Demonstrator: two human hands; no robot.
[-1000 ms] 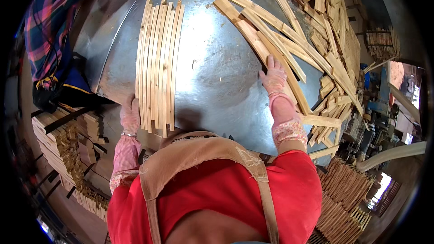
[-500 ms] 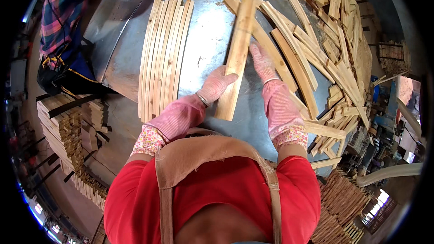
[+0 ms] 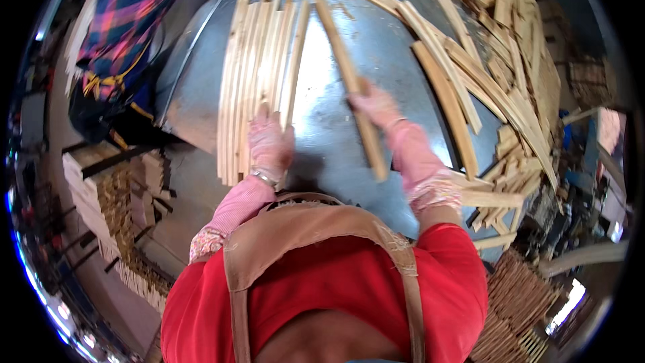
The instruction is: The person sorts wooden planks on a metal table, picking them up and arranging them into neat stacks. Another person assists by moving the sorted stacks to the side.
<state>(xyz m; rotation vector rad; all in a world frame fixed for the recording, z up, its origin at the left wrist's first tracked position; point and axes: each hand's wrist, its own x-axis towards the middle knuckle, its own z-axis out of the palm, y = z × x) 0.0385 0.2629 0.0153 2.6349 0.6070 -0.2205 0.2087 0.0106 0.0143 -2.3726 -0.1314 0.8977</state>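
Both my hands wear pale pink gloves. My left hand (image 3: 270, 142) is at the near part of a row of several pale wooden strips (image 3: 250, 81). Its fingers and thumb close around a wooden strip (image 3: 296, 60) at the row's right side, which leans slightly away from the others at its far end. My right hand (image 3: 377, 104) grips another wooden strip (image 3: 344, 66) near its middle, over the grey metal tabletop (image 3: 329, 154). That strip slants, far end to the left, and is smeared by motion.
Curved wooden pieces (image 3: 447, 111) lie to the right, beside a large heap of wood offcuts (image 3: 517, 60). A person in a checked shirt (image 3: 134, 13) stands at the far left. Stacked wood (image 3: 107, 195) is at the left, and more stacks (image 3: 514, 296) are at the lower right.
The wood held in front of me now shows as two separate strips. My left hand has moved left to the row with one; my right hand holds the other. A curved piece behind it is gone.
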